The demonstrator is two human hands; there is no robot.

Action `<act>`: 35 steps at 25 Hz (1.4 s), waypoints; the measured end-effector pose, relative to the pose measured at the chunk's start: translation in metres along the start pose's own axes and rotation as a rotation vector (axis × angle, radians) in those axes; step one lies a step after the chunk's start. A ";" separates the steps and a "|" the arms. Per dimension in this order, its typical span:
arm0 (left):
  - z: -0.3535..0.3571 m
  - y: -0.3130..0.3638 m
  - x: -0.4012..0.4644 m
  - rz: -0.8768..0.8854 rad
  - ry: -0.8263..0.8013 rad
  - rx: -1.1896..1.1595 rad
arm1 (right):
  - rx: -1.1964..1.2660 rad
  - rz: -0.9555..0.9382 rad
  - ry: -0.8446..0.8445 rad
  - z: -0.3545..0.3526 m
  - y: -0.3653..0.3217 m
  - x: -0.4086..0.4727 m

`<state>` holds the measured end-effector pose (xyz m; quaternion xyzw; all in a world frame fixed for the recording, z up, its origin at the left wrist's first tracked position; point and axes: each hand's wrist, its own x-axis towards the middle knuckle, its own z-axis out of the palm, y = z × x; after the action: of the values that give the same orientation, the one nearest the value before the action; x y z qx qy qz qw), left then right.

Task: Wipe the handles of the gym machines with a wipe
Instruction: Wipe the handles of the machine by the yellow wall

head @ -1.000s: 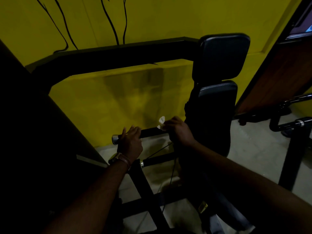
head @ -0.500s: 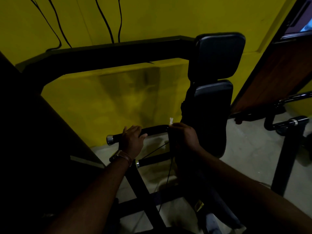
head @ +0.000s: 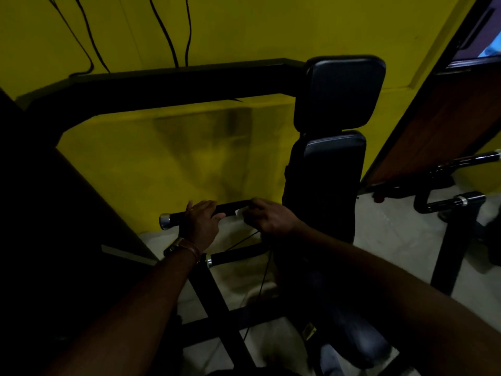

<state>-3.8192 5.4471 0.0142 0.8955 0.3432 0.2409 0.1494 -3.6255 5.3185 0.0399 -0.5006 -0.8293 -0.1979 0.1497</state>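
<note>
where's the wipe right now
In the head view the wipe is on the upper handle, pinched by the right hand, just right of the left hand.

The head view is dim and underexposed. The wall point(head: 206, 28) is the brightest surface, a muddy yellow with soft dark shadows smeared across its lower part. The frame point(head: 162, 82) and the whole left side fall to near black with no detail. A faint sheen lies on the pads point(head: 339, 93). The hands point(head: 203, 221) and forearms are dark and soft-edged. A small bright patch glows at the top right corner. Straight lines bow near the edges.
</note>
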 end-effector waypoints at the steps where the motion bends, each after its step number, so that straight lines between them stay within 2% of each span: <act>1: -0.001 0.000 0.001 -0.013 -0.008 -0.011 | 0.049 0.018 0.000 0.000 0.008 -0.009; 5: 0.002 0.000 -0.001 -0.019 0.000 0.017 | 0.216 0.353 -0.044 0.021 -0.010 -0.049; 7: 0.001 0.000 0.000 -0.014 0.003 0.014 | 0.330 0.693 0.080 0.024 -0.034 -0.046; 9: -0.001 0.001 0.001 0.018 0.012 0.034 | 0.389 1.012 0.324 0.019 -0.046 -0.029; 11: -0.002 0.005 0.003 0.051 0.004 0.074 | 0.407 1.038 0.442 0.014 -0.042 -0.004; 12: -0.004 0.008 0.003 0.053 -0.011 0.087 | 0.404 0.985 0.392 0.009 -0.037 0.010; 15: -0.009 0.016 0.002 0.057 -0.005 0.109 | 0.423 0.766 0.055 -0.005 -0.019 0.035; 16: -0.011 0.018 0.001 0.059 -0.004 0.111 | 0.442 0.749 0.016 -0.009 -0.014 0.033; 18: -0.011 0.019 0.000 0.046 -0.016 0.122 | 0.574 0.898 0.089 -0.005 -0.007 0.017; 20: -0.009 0.016 0.000 0.031 -0.031 0.128 | 0.719 1.112 0.268 0.003 -0.008 0.002; 22: -0.009 0.013 -0.001 0.040 -0.036 0.128 | 0.761 1.231 0.407 0.018 -0.017 -0.005; 25: -0.010 0.017 -0.002 0.064 -0.002 0.150 | 0.783 1.486 0.502 0.041 -0.048 -0.024; 27: -0.009 0.017 -0.006 0.080 0.031 0.195 | 0.772 1.595 0.486 0.050 -0.067 -0.038; 29: -0.004 0.017 -0.007 0.066 0.057 0.219 | 0.771 1.599 0.482 0.046 -0.059 -0.033; 31: 0.000 0.014 -0.007 0.046 0.065 0.201 | 0.784 1.505 0.578 0.032 -0.041 -0.012; 33: 0.002 0.013 -0.008 0.041 0.062 0.190 | 0.766 1.306 0.664 0.019 -0.034 0.013; 35: 0.001 0.013 -0.008 0.035 0.061 0.187 | 0.635 1.078 0.591 0.018 -0.042 0.019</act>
<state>-3.8167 5.4318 0.0168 0.9036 0.3529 0.2377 0.0503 -3.6722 5.3240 0.0253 -0.6999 -0.4070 0.0284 0.5862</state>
